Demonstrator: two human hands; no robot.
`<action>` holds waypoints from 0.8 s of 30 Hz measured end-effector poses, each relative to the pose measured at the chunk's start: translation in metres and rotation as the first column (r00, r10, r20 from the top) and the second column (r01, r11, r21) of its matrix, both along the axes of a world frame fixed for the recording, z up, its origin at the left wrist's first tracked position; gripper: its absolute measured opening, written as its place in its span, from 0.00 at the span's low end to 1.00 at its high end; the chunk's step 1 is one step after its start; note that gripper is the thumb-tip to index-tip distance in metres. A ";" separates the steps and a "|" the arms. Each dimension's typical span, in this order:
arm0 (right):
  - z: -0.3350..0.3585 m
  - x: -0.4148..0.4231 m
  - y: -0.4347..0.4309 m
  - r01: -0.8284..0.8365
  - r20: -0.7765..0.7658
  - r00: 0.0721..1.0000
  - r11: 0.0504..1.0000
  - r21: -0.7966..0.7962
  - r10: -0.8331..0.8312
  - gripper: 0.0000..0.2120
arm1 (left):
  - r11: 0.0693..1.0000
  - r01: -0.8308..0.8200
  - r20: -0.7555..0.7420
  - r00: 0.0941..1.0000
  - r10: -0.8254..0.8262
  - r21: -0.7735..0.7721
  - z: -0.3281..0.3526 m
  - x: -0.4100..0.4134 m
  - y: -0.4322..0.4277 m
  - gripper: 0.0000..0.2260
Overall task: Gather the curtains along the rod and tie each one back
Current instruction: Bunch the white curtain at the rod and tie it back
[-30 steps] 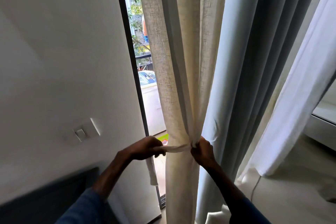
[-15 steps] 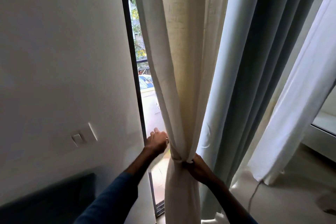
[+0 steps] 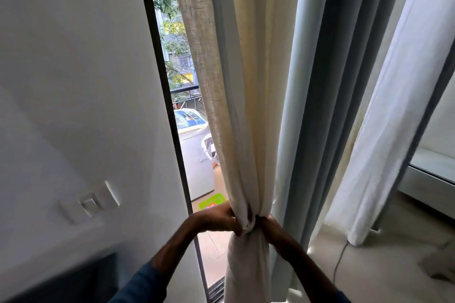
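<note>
A cream linen curtain (image 3: 236,96) hangs gathered into a narrow bunch beside the dark window frame (image 3: 170,110). It is pinched into a waist low down, where a cream tie band (image 3: 247,222) wraps it. My left hand (image 3: 216,219) grips the bunch and band from the left. My right hand (image 3: 270,227) grips them from the right, fingers curled into the fabric. The band's ends are hidden by my fingers. A grey-blue curtain (image 3: 320,106) hangs loose just to the right. A white sheer curtain (image 3: 394,130) hangs further right.
A white wall (image 3: 73,81) with a light switch (image 3: 89,204) fills the left. A dark headboard edge (image 3: 73,283) sits at the lower left. A thin cable (image 3: 338,263) runs over the pale floor at the right. The rod is out of view.
My left hand came back from beside the window frame to the curtain's waist. Both hands now squeeze the bunch at the band. The view has tilted slightly.
</note>
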State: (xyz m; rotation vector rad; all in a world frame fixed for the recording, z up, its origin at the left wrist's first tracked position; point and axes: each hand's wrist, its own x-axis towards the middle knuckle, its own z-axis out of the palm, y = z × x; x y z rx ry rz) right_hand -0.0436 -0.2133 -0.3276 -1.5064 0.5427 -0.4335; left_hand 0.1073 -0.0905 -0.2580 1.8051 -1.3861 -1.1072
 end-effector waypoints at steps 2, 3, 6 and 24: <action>0.007 0.004 0.005 -0.013 -0.017 1.000 1.000 -0.002 0.013 0.31 | 0.993 -0.064 -0.091 0.994 0.054 -0.102 -0.008 -0.009 0.000 0.18; 0.010 0.004 0.008 -0.027 -0.012 1.000 1.000 0.014 0.027 0.27 | 0.975 -0.135 -0.101 0.988 0.119 -0.175 -0.012 -0.015 -0.001 0.19; 0.009 0.001 0.011 -0.088 -0.015 0.996 0.978 0.190 0.092 0.31 | 0.872 -0.399 -0.043 0.914 0.404 -0.284 -0.022 -0.020 -0.002 0.23; -0.002 -0.038 0.023 0.351 0.174 0.912 0.927 0.136 -0.371 0.21 | 0.781 -0.578 0.332 0.708 0.624 -0.236 -0.005 0.008 -0.023 0.24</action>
